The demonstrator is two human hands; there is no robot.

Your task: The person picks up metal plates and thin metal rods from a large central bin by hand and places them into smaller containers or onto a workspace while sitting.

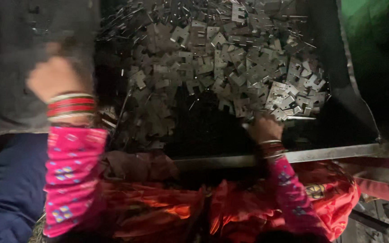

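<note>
— Where is the right hand [264, 128] seen?
— Lower centre, pressed into the stamped metal plates [230, 67] heaped in the dark tray [293, 155] — grip cannot be told.
— The left hand [52, 76]?
— Upper left, closed into a fist, blurred.

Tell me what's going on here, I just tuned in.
A person in pink patterned sleeves and bangles leans over a dark metal tray heaped with small flat stamped metal pieces. The right hand is down at the near edge of the heap, touching the pieces. The left hand is raised at the tray's left side, blurred; whether it holds anything cannot be told. Red-orange cloth lies below the tray's front edge.
</note>
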